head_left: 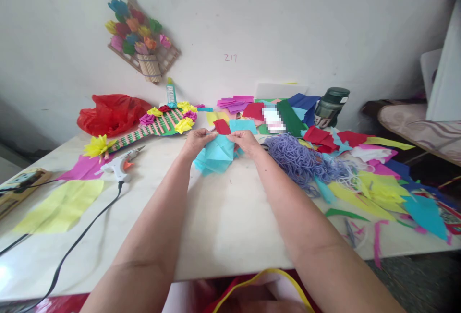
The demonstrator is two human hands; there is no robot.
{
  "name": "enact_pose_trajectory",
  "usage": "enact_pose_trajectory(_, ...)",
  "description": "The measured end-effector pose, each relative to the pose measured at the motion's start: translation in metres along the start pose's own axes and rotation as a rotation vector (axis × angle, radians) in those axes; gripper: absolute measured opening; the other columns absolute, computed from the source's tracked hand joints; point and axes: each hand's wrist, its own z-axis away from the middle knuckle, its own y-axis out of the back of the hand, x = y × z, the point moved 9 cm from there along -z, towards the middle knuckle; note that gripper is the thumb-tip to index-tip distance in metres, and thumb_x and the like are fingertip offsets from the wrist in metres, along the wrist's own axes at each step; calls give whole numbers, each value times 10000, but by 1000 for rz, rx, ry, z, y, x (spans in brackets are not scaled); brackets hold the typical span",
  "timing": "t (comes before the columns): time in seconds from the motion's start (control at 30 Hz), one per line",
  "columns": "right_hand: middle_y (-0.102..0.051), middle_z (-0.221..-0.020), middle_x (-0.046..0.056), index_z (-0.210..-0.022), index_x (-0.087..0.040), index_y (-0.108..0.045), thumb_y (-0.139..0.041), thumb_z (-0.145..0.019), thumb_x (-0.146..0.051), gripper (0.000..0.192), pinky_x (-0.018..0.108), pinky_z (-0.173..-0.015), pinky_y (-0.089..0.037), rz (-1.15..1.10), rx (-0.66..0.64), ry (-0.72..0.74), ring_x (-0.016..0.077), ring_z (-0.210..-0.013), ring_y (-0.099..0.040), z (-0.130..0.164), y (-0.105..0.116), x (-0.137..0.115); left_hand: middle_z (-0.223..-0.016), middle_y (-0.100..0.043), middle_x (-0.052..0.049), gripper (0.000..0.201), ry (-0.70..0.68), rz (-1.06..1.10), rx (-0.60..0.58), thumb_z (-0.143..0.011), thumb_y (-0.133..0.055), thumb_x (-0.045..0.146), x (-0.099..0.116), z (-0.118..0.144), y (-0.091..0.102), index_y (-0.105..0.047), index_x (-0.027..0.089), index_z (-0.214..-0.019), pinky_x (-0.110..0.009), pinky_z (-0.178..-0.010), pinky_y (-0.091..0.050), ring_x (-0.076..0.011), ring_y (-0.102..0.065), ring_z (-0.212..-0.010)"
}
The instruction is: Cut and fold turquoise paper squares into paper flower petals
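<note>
Your left hand (196,141) and right hand (247,141) pinch the blue paper (216,155) at the desk's (223,226) twelve o'clock, fingers clenched on its top edge; you seem mid-fold, so press the crease next.

Glue gun (120,165), purple yarn (300,160), perhaps flask (330,106)

Count: two hands — left hand (196,141), right hand (247,141). One glue gun (120,164) sat at 9 o'clock, one glue bottle (171,93) at 11, one red bag (110,113), one green flask (329,106) at 1, one purple yarn pile (298,159).
</note>
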Motion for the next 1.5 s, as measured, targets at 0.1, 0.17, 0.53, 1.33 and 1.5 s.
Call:
enact_pose_trajectory(0.1, -549, -487, -19, -645, -157, -613, -683, -582, -457, 315, 236, -436, -407, -8, 66, -6, 107, -435, -491, -2, 5, 2, -487, -449, 54, 382, 0, 116, -18, -617, -680, 450, 3, 3, -2, -634, 151, -852, -192, -393, -228, -41, -342, -403)
enact_pose_trajectory(0.17, -549, -483, -18, -654, -157, -612, -681, -584, -456, 315, 237, -430, -409, -29, 109, -9, 107, -429, -488, -2, 8, 2, -489, -446, 64, 490, -5, 201, -46, -633, -675, 426, 6, 5, -4, -598, 179, -1049, -195, -389, -215, -42, -339, -392)
enact_pose_trajectory(0.53, -537, -468, -25, -656, -157, -593, -643, -633, -369, 219, 233, -410, -427, -110, 232, -9, 110, -410, -496, -2, 16, 4, -774, -619, -9, 498, -46, 325, -139, -570, -747, 302, -1, 5, -12, -639, 180, -1040, -203, -567, -402, -73, -518, -610)
enact_pose_trajectory(1.33, -621, -609, -2, -849, -143, -695, -689, -577, -299, 313, 241, -478, -470, -97, 111, 44, 93, -489, -525, -8, 2, 7, -759, -658, -32, 471, 32, 233, -69, -475, -791, 344, -21, -1, -1, -687, 153, -892, -259, -632, -452, -118, -568, -634)
enact_pose_trajectory(1.5, -620, -610, -2, -862, -141, -697, -711, -550, -313, 356, 236, -494, -477, -72, 70, 66, 94, -523, -529, -4, -2, 0, -777, -667, -37, 470, 45, 244, -68, -468, -793, 348, -23, -2, -1, -686, 154, -882, -260, -617, -457, -119, -569, -619)
